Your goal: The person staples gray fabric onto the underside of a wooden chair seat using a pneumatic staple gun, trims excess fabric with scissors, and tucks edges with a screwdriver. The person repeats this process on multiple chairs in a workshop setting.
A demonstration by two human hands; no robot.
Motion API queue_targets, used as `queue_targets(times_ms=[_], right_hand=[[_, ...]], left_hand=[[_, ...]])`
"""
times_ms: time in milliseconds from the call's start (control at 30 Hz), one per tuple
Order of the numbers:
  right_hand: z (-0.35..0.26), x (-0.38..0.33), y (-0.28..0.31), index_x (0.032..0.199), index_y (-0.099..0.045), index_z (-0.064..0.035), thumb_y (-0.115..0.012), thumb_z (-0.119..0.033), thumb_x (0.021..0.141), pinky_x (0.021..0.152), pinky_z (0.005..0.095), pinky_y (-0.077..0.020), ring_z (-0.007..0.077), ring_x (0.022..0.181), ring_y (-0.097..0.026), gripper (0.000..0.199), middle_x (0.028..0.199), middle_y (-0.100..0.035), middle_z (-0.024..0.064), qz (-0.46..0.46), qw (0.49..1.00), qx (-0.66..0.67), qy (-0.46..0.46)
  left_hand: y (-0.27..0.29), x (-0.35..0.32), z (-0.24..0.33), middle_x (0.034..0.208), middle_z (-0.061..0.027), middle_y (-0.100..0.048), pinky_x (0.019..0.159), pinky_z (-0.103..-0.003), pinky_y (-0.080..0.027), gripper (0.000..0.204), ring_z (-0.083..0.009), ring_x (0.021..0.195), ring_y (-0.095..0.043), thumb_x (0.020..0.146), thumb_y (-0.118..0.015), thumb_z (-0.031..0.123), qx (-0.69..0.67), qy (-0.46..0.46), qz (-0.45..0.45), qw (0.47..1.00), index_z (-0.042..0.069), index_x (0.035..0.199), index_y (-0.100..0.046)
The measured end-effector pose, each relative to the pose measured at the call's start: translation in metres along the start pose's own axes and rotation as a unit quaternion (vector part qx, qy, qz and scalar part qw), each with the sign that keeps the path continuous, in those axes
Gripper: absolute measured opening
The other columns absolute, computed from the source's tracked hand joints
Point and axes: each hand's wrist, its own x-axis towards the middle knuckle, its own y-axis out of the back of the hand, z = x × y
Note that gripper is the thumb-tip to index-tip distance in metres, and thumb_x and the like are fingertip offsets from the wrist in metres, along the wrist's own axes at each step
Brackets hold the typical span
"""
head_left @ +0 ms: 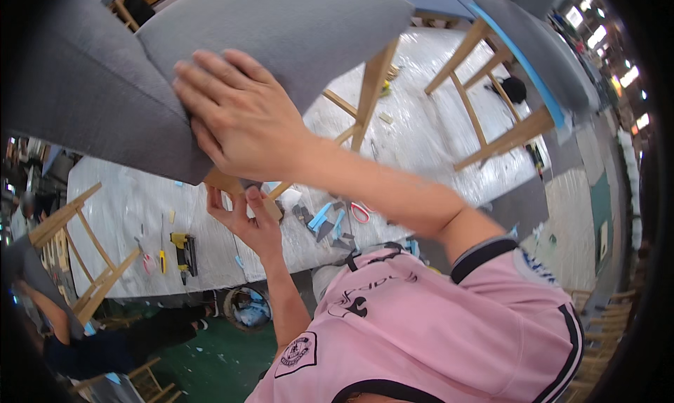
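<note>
A grey upholstered chair (302,31) with wooden legs fills the upper left. My right hand (242,119) lies over the near corner of its cushioned seat, fingers stretched out and palm against the fabric. Below that corner, my left hand (246,217) is raised with its fingers and thumb closed around the top of a short-looking wooden leg (223,181). A small grey fabric edge shows just above the left thumb. The right hand and the seat corner partly hide what the left fingertips touch.
Plastic film covers the worktable (421,129). On it lie a yellow-black staple gun (184,254), a yellow screwdriver (162,261), red-handled scissors (360,213) and blue and grey scraps (321,217). Another chair (484,87) stands right. A scrap bin (247,308) and a person (91,347) are lower left.
</note>
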Motion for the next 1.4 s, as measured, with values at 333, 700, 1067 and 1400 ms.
queue_targets(times_ms=[333,700,1067,1400], right_hand=[[0.016,0.013,0.025,0.098,-0.073,-0.0020,-0.059,-0.030,0.096,0.109,0.0461,-0.0432,0.0249,0.120,-0.062,0.031,0.115,-0.071,0.0142,0.079,0.993,-0.064,-0.063],[0.007,0.010,0.021,0.123,-0.070,-0.0071,-0.059,-0.021,0.099,0.105,0.0410,-0.0495,0.0247,0.122,-0.063,0.030,0.125,-0.071,0.0086,0.022,0.991,-0.120,-0.045],[-0.012,-0.028,0.003,0.135,-0.060,-0.0018,-0.063,-0.022,0.098,0.117,0.0509,-0.0339,0.0330,0.139,-0.051,0.042,0.144,-0.058,0.0185,-0.052,0.998,-0.010,0.028],[0.034,-0.153,-0.075,0.125,-0.057,-0.0071,-0.086,-0.060,0.078,0.112,0.0419,-0.0382,0.0179,0.121,-0.056,0.076,0.117,-0.063,0.0045,-0.152,0.519,0.771,-0.337]], left_hand=[[-0.008,0.003,-0.002,0.149,-0.0205,-0.036,0.108,-0.047,-0.041,0.063,-0.0356,0.138,-0.042,0.104,-0.057,0.052,0.013,-0.002,-0.013,1.000,-0.008,0.095,-0.073],[0.004,0.006,-0.012,0.144,-0.0311,-0.037,0.106,-0.050,-0.044,0.029,-0.0442,0.134,-0.046,0.100,-0.068,0.026,-0.004,-0.036,-0.018,0.999,-0.001,0.094,-0.076],[0.008,0.013,-0.019,0.146,-0.0349,-0.040,0.110,-0.052,-0.040,0.021,-0.0459,0.135,-0.043,0.094,-0.073,0.019,-0.052,-0.040,0.003,0.998,-0.001,0.085,-0.075],[0.002,0.007,-0.019,0.152,-0.0295,-0.043,0.107,-0.050,-0.038,0.029,-0.0429,0.131,-0.047,0.091,-0.075,0.031,-0.043,-0.026,0.023,0.998,0.004,0.082,-0.077]])
